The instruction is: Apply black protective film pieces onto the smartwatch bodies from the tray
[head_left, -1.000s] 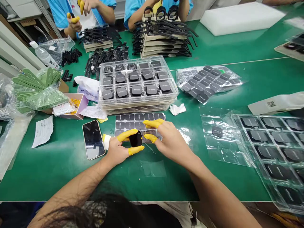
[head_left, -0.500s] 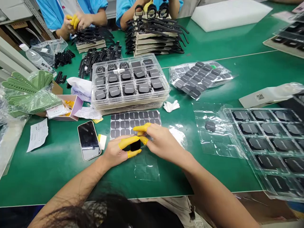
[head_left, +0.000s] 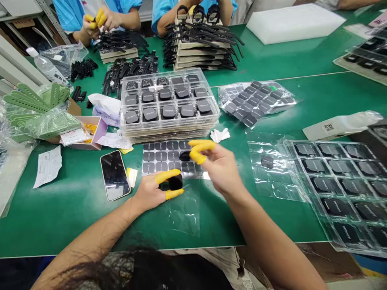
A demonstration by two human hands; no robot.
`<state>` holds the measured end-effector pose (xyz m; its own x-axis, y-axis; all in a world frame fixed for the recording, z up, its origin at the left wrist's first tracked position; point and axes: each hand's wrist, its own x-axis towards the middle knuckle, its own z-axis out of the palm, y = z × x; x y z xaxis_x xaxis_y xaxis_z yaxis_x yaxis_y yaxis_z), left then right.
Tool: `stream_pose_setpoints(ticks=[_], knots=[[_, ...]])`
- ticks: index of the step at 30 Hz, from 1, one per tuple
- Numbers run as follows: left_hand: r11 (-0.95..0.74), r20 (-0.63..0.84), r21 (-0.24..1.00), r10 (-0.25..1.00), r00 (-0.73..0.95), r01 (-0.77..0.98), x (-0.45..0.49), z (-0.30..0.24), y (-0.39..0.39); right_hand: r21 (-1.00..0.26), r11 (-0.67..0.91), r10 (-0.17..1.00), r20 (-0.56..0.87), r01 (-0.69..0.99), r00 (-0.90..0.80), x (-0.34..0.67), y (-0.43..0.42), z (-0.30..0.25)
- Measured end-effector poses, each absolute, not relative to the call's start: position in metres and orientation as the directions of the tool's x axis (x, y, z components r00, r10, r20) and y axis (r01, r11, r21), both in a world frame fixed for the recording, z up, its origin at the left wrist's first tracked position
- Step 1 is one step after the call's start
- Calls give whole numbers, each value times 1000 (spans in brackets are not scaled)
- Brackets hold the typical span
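Observation:
My left hand (head_left: 152,188), with yellow finger cots on it, grips a black square watch face (head_left: 175,182) by its edges between thumb and finger. The glossy side of the watch face shows. My right hand (head_left: 216,163), also in yellow finger cots, pinches a thin dark rounded piece of film (head_left: 185,156) above a sheet of dark rounded-square stickers (head_left: 148,156). Under and in front of my left hand lies a clear plastic sheet (head_left: 184,213) with rounded-square outlines.
Beyond the sticker sheet is a stack of clear trays (head_left: 169,131) holding square watch faces. A phone (head_left: 115,175) lies at left, near green straps (head_left: 45,121). More trays (head_left: 338,177) stand at right. Across the table, co-workers' hands (head_left: 101,22) work beside stacked black-strapped watches (head_left: 199,44).
My right hand has moved away from the watch face, up and to the right, with the dark film in its fingers. My left hand still holds the watch face, now more exposed.

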<state>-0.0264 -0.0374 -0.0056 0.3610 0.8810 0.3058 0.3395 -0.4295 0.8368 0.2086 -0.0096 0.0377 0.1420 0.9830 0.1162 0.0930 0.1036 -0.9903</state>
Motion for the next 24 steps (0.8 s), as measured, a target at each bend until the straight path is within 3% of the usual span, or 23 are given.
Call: stream_pose_setpoints(ticks=[3, 7, 16, 24], knots=[[-186, 81, 928, 947, 311, 324, -25, -6, -36, -999, 48, 982, 43, -24, 185, 224, -8, 48], [8, -74, 977, 950, 303, 215, -24, -7, -31, -971, -240, 968, -239, -8, -80, 217, -17, 51], [19, -70, 985, 952, 297, 170, -25, -16, -30, -896, -443, 891, -437, -23, -124, 182, -25, 32], [36, -98, 975, 954, 283, 218, -23, -6, -31, -861, -501, 864, -491, -85, -110, 176, -24, 30]])
